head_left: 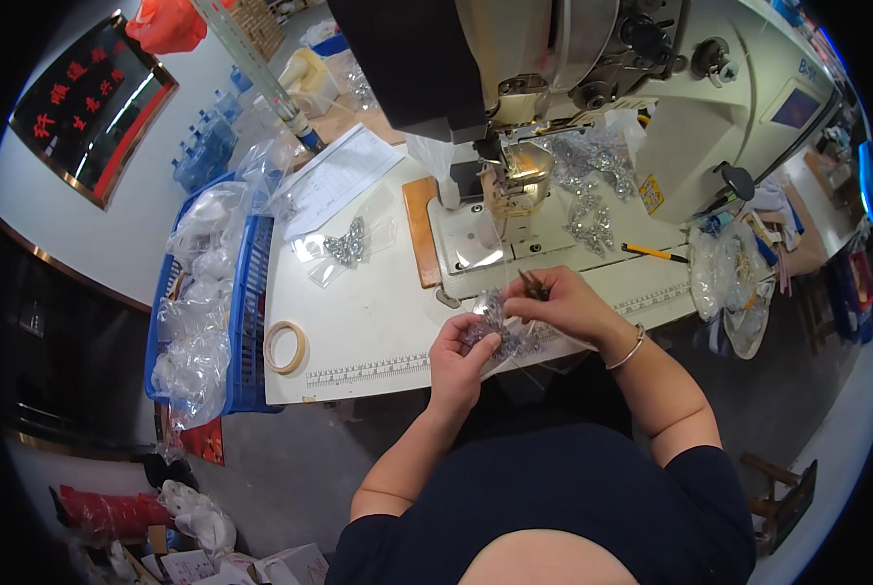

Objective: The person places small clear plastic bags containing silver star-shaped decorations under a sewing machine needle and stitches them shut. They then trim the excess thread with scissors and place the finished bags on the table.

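My left hand (464, 357) is closed around a clear plastic bag of small shiny silvery pieces (489, 310), just over the front edge of the white sewing table (358, 322). My right hand (565, 310) comes in from the right, its fingers pinched at the top of the bag. A dark, thin-tipped hand tool (532, 285), like snips or tweezers, sticks out of the right hand; its exact kind is unclear. Beyond my hands stands a sewing machine (519, 180). Loose silvery pieces (590, 222) lie on its bed, and a small clear packet of them (347, 244) rests to the left.
A blue basket (253, 292) stuffed with plastic bags stands against the table's left side. On the table are a tape roll (285, 348), a paper sheet (344, 175) and a yellow-and-black pen (655, 253). Bagged items (734, 278) hang at the right edge.
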The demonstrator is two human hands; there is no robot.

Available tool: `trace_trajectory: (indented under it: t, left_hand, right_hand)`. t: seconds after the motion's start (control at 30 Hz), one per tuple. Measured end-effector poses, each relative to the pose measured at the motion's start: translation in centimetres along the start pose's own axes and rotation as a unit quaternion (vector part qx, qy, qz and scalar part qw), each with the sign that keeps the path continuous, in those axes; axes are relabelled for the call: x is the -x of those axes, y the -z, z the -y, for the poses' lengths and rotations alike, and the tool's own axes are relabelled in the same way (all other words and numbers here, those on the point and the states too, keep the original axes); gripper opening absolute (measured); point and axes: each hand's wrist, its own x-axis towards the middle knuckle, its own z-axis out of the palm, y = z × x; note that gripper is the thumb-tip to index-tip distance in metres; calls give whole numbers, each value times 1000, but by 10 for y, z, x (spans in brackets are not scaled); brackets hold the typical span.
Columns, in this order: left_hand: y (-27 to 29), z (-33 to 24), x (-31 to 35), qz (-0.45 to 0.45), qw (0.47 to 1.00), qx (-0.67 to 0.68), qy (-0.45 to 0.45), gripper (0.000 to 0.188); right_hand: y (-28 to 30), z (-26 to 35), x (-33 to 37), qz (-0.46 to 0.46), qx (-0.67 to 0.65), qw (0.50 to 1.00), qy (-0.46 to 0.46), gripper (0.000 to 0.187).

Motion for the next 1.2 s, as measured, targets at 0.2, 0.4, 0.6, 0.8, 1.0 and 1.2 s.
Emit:
trace_trajectory:
  t: [0.2,0.4,0.6,0.8,1.0,1.2]
  left_hand:
    - [-1,-12,-9,-77,990,71,-94,29]
    - [3,-12,-15,-92,984,148,-43,28]
    - [4,-19,-21,-103,980,172,10,27]
    - [3,-13,-23,-64,982,176,19,26]
    - [6,-23,-16,-46,977,196,75,26]
    - [5,-20,-16,-2,982,184,53,23]
  right_hand:
    - [29,8,8,25,78,997,4,24]
    - [33,9,8,-30,142,989,30,24]
    - [17,14,6,-221,363,870,250,26]
    - [-15,31,-13,-92,469,844,244,24]
    - [-14,29,-25,50,417,895,146,29]
    - [-9,21,-27,67,368,919,121,30]
